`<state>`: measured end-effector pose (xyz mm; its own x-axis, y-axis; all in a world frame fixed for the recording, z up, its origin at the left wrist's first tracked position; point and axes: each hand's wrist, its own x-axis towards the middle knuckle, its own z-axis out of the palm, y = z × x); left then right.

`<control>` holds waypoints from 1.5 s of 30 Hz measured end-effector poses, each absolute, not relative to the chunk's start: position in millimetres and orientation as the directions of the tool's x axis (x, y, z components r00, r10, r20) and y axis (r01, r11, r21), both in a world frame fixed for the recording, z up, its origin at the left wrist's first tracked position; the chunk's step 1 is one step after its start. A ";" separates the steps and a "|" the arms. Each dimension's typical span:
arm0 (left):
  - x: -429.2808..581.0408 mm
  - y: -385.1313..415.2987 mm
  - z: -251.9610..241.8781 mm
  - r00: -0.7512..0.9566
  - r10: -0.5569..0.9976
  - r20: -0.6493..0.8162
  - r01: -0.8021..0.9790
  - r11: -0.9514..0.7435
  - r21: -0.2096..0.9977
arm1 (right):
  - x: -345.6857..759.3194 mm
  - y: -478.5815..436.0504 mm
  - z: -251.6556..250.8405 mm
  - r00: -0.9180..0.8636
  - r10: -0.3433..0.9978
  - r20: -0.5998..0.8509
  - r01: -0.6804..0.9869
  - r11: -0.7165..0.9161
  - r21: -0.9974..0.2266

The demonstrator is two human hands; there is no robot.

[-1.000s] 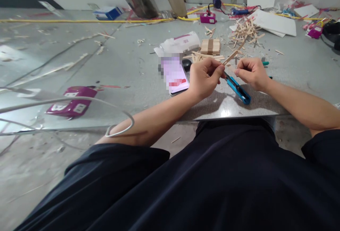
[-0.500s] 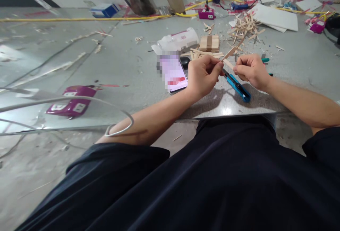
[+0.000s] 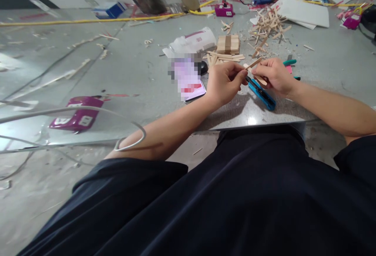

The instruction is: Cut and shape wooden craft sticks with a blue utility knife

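My left hand (image 3: 226, 81) pinches a thin wooden craft stick (image 3: 254, 63) between thumb and fingertips, with the stick's free end angled up toward the right. In my right hand (image 3: 275, 75), closed fingers grip a second, paler craft stick (image 3: 261, 79) that crosses close to the first; whether the two touch I cannot tell. A blue utility knife (image 3: 263, 97) lies on the table just below both hands. Beyond them sit a banded bundle of craft sticks (image 3: 228, 44), some loose sticks (image 3: 223, 57) and a heap of stick pieces (image 3: 272, 24).
Left of my left hand lies a phone (image 3: 189, 77) with a lit screen, near a black rounded object (image 3: 202, 67) and a white plastic wrapper (image 3: 194, 41). Green-handled pliers (image 3: 290, 63) lie beyond my right hand. A white cable (image 3: 129, 117) loops over my left forearm, near a purple power strip (image 3: 78, 113).
My right hand has shifted slightly left, nearer my left hand, and its stick now shows below the fingers. The whole view has shifted slightly.
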<state>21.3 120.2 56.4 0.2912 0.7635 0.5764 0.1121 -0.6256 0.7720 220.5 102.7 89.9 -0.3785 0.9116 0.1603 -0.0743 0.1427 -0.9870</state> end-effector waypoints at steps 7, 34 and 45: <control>18.7 135.2 51.2 0.305 0.785 0.540 0.043 -0.577 0.815 | 227.8 112.0 83.0 -0.291 0.953 0.085 -0.060 0.071 -0.996; 15.9 135.6 58.1 0.333 0.793 0.511 -0.060 -0.523 0.850 | 241.8 95.8 79.6 -0.503 0.341 0.794 0.430 0.896 -0.112; 16.9 118.2 63.3 0.130 0.607 0.784 0.102 -0.795 0.598 | 240.2 121.3 56.7 -0.297 0.680 0.670 0.431 0.722 -0.542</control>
